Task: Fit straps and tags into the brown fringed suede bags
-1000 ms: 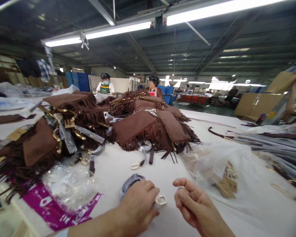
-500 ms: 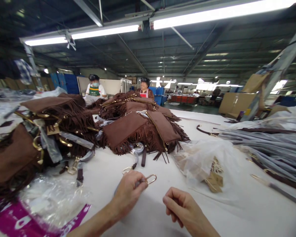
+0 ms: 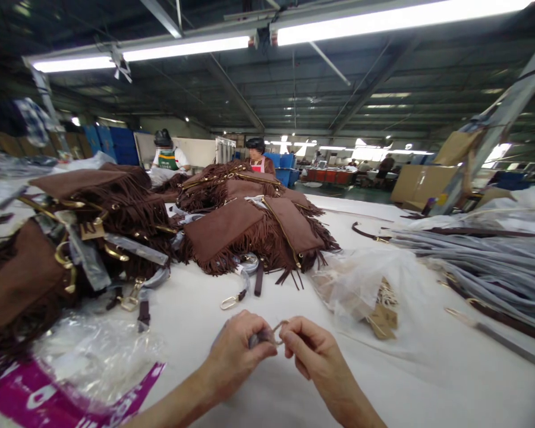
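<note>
My left hand (image 3: 238,348) is closed around the end of a bag strap (image 3: 255,340) in greyish plastic wrap, most of it hidden by the palm. From its fingers sticks out the strap's metal clasp (image 3: 275,333), a thin loop blurred at this distance. On the other side, my right hand (image 3: 312,348) pinches that loop between thumb and forefinger. Just beyond lies another wrapped strap (image 3: 245,279) with a gold oval clasp (image 3: 229,303), attached among brown fringed bags (image 3: 225,229).
More fringed bags (image 3: 22,273) with gold hardware are heaped at left, above clear plastic wrap (image 3: 93,356) and a purple printed bag (image 3: 44,398). At right are a plastic bag of tags (image 3: 383,321) and many wrapped straps (image 3: 481,261). Two people stand across the white table (image 3: 410,380).
My right hand has moved left and up to meet my left hand and has taken hold of the metal clasp. The view has shifted slightly.
</note>
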`<state>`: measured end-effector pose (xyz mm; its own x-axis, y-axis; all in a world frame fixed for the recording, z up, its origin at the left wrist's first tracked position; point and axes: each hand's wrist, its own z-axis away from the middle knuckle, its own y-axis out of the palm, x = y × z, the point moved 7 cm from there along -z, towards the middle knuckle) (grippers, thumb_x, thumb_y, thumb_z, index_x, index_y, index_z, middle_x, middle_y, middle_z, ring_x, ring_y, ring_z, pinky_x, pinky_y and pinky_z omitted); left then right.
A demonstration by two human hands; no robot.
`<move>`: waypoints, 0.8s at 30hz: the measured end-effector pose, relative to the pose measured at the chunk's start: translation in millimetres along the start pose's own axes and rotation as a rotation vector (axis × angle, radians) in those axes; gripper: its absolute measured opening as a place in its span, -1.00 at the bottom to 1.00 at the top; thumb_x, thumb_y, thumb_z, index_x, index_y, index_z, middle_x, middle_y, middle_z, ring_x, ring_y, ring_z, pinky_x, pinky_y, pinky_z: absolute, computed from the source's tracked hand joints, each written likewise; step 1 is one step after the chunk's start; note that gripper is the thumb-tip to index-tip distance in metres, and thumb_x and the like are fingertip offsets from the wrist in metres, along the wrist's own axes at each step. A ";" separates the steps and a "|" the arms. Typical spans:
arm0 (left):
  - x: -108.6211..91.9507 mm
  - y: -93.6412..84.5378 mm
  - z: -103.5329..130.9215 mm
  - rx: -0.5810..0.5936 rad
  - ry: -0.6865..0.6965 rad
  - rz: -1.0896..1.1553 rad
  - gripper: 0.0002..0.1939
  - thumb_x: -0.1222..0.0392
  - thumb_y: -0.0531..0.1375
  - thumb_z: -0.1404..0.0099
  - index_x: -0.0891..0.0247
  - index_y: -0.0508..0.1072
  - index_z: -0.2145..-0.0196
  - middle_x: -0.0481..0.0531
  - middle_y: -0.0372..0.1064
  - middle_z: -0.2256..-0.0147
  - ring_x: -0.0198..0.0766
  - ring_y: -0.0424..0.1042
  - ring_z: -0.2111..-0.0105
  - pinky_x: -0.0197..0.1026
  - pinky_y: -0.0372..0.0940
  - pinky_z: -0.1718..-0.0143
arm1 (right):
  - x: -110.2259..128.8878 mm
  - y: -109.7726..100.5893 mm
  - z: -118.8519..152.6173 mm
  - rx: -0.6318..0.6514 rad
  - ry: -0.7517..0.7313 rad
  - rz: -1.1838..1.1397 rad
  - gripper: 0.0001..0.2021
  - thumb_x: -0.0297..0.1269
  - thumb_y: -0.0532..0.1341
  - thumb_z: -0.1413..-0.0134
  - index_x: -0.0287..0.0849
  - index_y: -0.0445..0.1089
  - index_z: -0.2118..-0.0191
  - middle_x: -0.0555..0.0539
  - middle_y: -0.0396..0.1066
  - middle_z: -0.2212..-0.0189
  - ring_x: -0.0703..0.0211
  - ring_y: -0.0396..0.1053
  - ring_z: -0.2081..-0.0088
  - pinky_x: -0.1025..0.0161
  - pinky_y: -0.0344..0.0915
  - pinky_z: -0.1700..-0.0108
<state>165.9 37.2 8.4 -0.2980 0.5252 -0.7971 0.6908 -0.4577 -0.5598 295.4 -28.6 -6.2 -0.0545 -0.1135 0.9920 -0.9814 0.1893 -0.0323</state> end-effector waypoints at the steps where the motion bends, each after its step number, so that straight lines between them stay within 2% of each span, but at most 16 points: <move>1: -1.3 1.1 0.4 0.029 0.026 -0.066 -0.95 0.33 0.22 -0.11 0.25 0.45 0.50 -0.04 0.37 0.44 -0.22 0.31 0.29 -0.22 0.12 0.20 | 1.8 -1.8 -2.0 -0.008 0.001 -0.031 -0.61 0.09 0.29 -0.04 -0.17 0.36 0.47 0.05 0.29 0.57 0.36 0.10 0.63 0.41 0.02 0.63; 4: -2.5 1.5 1.8 0.108 0.085 -0.247 -0.90 0.37 0.21 -0.09 0.27 0.39 0.54 -0.01 0.38 0.37 -0.16 0.27 0.19 -0.14 0.07 0.10 | 11.0 -10.0 -4.9 -0.039 -0.053 -0.072 -0.60 0.08 0.31 -0.04 -0.18 0.35 0.51 0.05 0.28 0.58 0.34 0.16 0.59 0.39 0.14 0.56; 7: -4.8 1.4 4.1 0.158 0.117 -0.261 -0.85 0.45 0.12 -0.11 0.25 0.41 0.42 0.00 0.40 0.26 -0.15 0.25 0.08 -0.12 0.02 0.00 | 15.2 -14.9 -6.4 -0.021 -0.075 -0.072 -0.60 0.05 0.31 -0.05 -0.19 0.34 0.53 0.02 0.31 0.52 0.33 0.18 0.55 0.38 0.19 0.53; 9: -8.9 4.2 5.2 0.187 0.137 -0.219 -0.78 0.46 0.09 -0.13 0.23 0.42 0.33 -0.02 0.40 0.25 -0.20 0.27 0.09 -0.13 0.03 0.00 | 15.9 -17.1 -7.8 -0.020 -0.081 -0.059 -0.61 0.03 0.30 -0.08 -0.18 0.33 0.53 0.02 0.31 0.52 0.32 0.19 0.54 0.37 0.20 0.51; 11: -10.7 7.8 4.2 0.196 0.127 -0.191 -0.85 0.41 0.10 -0.19 0.23 0.42 0.36 -0.05 0.39 0.33 -0.23 0.29 0.18 -0.15 0.05 0.05 | 16.0 -18.5 -9.1 -0.031 -0.080 -0.042 -0.62 0.03 0.28 -0.09 -0.17 0.32 0.53 0.04 0.28 0.53 0.30 0.19 0.54 0.36 0.21 0.49; 13: -9.1 8.5 1.1 0.153 0.099 -0.201 -0.85 0.31 0.10 -0.27 0.25 0.38 0.46 -0.06 0.35 0.43 -0.23 0.30 0.27 -0.15 0.06 0.11 | 16.5 -19.3 -9.6 -0.049 -0.081 -0.001 -0.62 0.04 0.26 -0.10 -0.17 0.33 0.52 0.02 0.29 0.48 0.30 0.19 0.53 0.34 0.22 0.49; 16: -4.3 1.4 -3.7 0.005 0.080 -0.261 -0.74 0.26 0.07 -0.33 0.27 0.34 0.53 -0.03 0.34 0.48 -0.23 0.28 0.33 -0.14 0.06 0.18 | 19.2 -20.9 -7.4 -0.090 -0.091 0.168 -0.63 0.04 0.22 -0.10 -0.16 0.33 0.51 -0.01 0.31 0.40 0.33 0.15 0.56 0.34 0.14 0.55; 19: -0.1 -6.5 -4.7 -0.102 0.080 -0.311 -0.71 0.28 0.06 -0.34 0.28 0.32 0.55 -0.01 0.35 0.48 -0.21 0.28 0.35 -0.14 0.07 0.20 | 16.1 -19.1 -3.5 -0.086 -0.009 0.375 -0.71 -0.03 0.19 -0.09 -0.13 0.31 0.50 0.06 0.27 0.58 0.30 0.11 0.61 0.33 0.05 0.56; 21: 1.5 -9.4 -4.2 -0.132 0.077 -0.335 -0.71 0.28 0.06 -0.34 0.27 0.33 0.55 0.00 0.35 0.48 -0.20 0.29 0.35 -0.13 0.07 0.20 | 13.5 -15.6 -0.9 -0.071 0.050 0.449 -0.72 -0.04 0.16 -0.07 -0.11 0.30 0.51 0.09 0.24 0.68 0.27 0.13 0.62 0.32 0.06 0.54; 24: 0.9 -9.5 -2.6 -0.142 0.084 -0.355 -0.73 0.28 0.07 -0.34 0.27 0.34 0.53 0.01 0.36 0.47 -0.19 0.30 0.34 -0.13 0.08 0.20 | 14.2 -9.1 1.1 -0.070 0.066 0.487 -0.71 -0.02 0.14 -0.02 -0.10 0.27 0.55 0.08 0.24 0.71 0.24 0.17 0.61 0.31 0.09 0.51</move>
<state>160.8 43.9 13.6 -0.4837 0.6930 -0.5346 0.6404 -0.1362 -0.7559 303.3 -33.0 8.0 -0.4893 0.0659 0.8696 -0.8302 0.2701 -0.4876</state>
